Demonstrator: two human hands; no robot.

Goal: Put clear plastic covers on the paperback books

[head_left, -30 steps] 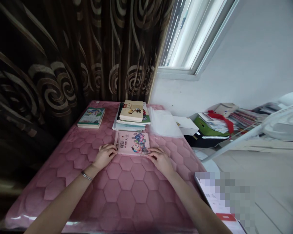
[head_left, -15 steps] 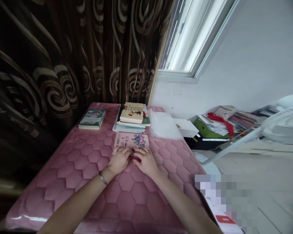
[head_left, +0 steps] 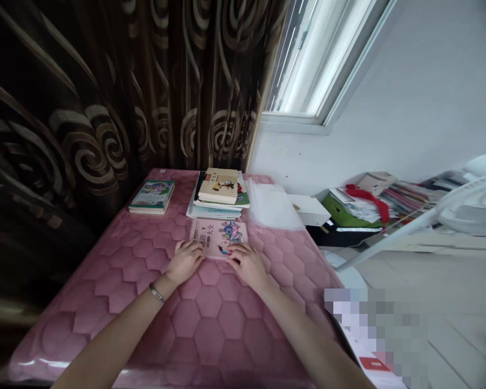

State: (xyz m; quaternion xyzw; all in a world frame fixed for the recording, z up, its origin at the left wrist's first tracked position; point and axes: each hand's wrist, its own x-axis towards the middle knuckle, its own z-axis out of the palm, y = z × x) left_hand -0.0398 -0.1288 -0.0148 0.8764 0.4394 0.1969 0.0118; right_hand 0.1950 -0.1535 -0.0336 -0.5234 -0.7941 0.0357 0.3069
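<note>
A pink picture book lies flat on the pink quilted table cover. My left hand rests on the book's near left corner, fingers spread flat. At the near right edge of the same book lies my right hand, its fingers also stretched out on the cover. Neither hand grips anything. A silver bracelet is on my left wrist.
Behind the book stands a stack of books; a green book lies to its left and clear plastic sleeves to its right. A dark patterned curtain hangs behind. Papers and boxes and a white fan stand right.
My hands came together at the middle of the book's near edge, then spread apart again along that edge. The book has stayed where it was.
</note>
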